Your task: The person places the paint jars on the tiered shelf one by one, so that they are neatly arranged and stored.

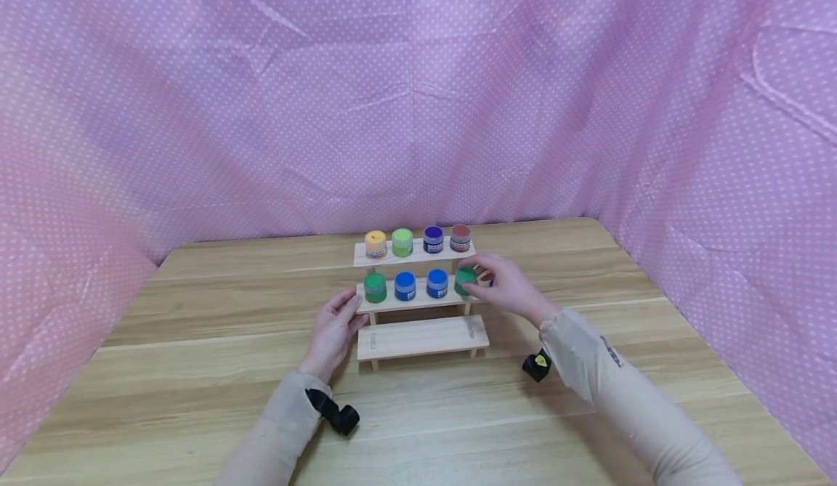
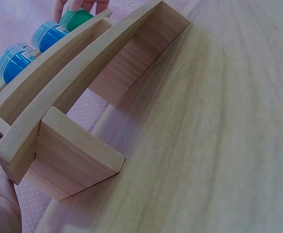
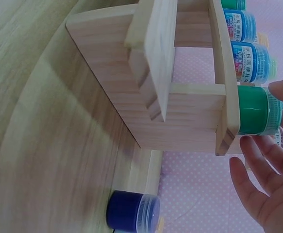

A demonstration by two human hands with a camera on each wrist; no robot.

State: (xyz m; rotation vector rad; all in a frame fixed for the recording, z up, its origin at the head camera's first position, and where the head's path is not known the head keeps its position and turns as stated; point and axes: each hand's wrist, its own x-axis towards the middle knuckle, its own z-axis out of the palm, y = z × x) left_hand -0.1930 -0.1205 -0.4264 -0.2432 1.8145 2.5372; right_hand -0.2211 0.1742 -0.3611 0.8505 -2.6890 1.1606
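Note:
A three-step wooden stand (image 1: 421,337) bears small paint jars on its upper two steps. At the right end of the middle step, my right hand (image 1: 510,288) pinches a green paint jar (image 3: 252,110) between thumb and fingers, its base at the board. Two blue jars (image 1: 421,285) and another green jar (image 1: 375,288) fill the rest of that step. My left hand (image 1: 332,332) grips the stand at the middle step's left end, thumb along the board's edge; its other fingers are partly hidden.
On the top step are yellow (image 1: 375,245), light green (image 1: 402,243), purple (image 1: 433,240) and reddish-brown (image 1: 461,239) jars. A dark blue jar (image 3: 127,211) stands on the table right of the stand, partly behind my right hand in the head view. Pink dotted cloth (image 1: 418,108) hangs around the table.

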